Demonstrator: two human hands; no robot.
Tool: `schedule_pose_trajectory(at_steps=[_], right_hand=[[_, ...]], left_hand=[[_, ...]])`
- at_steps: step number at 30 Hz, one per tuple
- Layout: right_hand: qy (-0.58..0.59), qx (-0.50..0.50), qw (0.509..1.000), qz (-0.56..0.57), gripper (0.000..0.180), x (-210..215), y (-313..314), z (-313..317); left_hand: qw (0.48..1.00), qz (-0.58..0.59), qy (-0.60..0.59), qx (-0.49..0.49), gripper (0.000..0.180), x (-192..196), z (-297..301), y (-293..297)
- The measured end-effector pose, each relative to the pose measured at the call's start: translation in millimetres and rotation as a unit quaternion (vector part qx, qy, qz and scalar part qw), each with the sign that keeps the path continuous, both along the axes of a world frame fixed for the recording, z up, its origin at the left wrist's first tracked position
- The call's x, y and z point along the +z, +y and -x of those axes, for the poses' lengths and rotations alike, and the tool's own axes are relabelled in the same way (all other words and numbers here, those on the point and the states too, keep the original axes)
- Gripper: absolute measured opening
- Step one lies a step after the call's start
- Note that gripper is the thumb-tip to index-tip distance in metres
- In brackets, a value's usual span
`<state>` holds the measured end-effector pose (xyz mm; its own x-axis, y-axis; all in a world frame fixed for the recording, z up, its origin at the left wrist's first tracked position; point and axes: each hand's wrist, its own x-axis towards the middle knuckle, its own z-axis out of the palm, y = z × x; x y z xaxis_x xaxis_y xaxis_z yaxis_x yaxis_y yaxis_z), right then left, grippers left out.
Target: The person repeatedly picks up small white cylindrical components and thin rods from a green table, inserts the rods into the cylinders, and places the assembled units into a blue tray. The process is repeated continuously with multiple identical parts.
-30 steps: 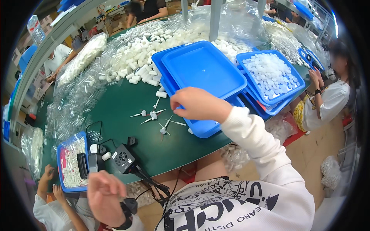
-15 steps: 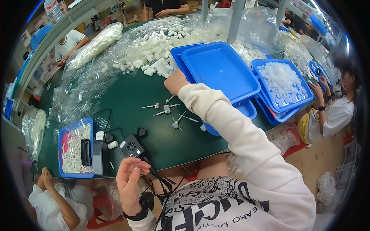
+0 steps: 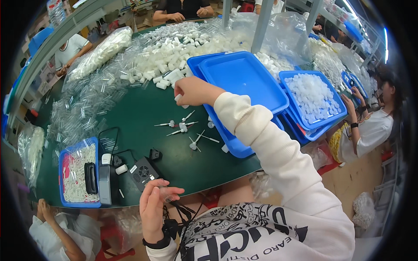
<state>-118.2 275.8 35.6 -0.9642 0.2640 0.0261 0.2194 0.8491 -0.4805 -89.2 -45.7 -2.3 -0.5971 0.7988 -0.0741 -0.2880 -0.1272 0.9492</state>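
My right hand (image 3: 198, 90) is closed in a pinch at the near edge of the heap of white cylindrical caps (image 3: 178, 48). A white cap (image 3: 179, 98) shows under its fingertips. Close to the table's front edge, my left hand (image 3: 153, 206) is raised with its fingers curled round a small clear plastic tube (image 3: 168, 198), seen end-on and partly hidden. On the green table between the hands lie several small white assemblies (image 3: 183, 127) with thin rods sticking out.
Blue trays (image 3: 244, 80) are stacked beside my right forearm. Farther right, another tray holds translucent discs (image 3: 310, 98). Clear tubes (image 3: 87, 102) spread over the left side. A black box (image 3: 143, 172) with cables, a grey device (image 3: 109, 185) and a tray of white sticks (image 3: 80, 174) stand near-left. Other people sit around the table.
My right hand has drawn back slightly left and nearer from the cap heap, now with a white cap in its fingers. My left hand has turned, still holding the clear tube.
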Motion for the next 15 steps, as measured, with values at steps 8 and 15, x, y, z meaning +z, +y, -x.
schedule_pose_trajectory(at_steps=[8,15], right_hand=[[0.008,-0.003,0.993,-0.114,0.018,0,-93,-57],[0.155,-0.106,0.977,0.104,0.017,-48,-136,-126]], left_hand=[[0.993,-0.035,-0.112,-0.032,0.034,-18,1,0],[0.999,0.023,-0.029,-0.021,0.03,-13,-15,28]])
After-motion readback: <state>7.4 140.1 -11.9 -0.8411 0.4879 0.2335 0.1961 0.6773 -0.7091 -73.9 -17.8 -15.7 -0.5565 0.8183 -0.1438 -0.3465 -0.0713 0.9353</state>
